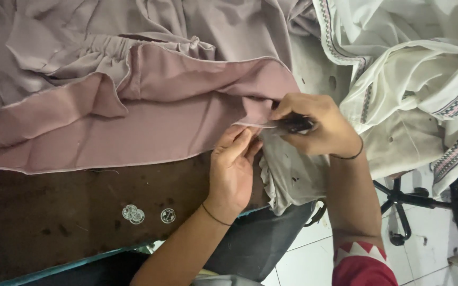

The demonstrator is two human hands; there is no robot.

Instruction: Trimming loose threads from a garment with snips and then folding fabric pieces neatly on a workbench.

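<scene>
A dusty-pink garment (pixel 149 111) with a gathered waistband lies spread over a dark brown table (pixel 54 212). My left hand (pixel 233 168) pinches the garment's hem edge from below, fingers closed on the cloth. My right hand (pixel 314 124) is closed around a small dark cutting tool (pixel 294 123), whose pale tip rests at the hem just above my left fingers. Both hands meet at the right end of the pink cloth.
Three round silver coins (pixel 136 214) lie on the table near its front edge. A white garment with striped woven trim (pixel 425 79) is heaped at the right. Below it stands an office chair base (pixel 398 204) on a white tiled floor.
</scene>
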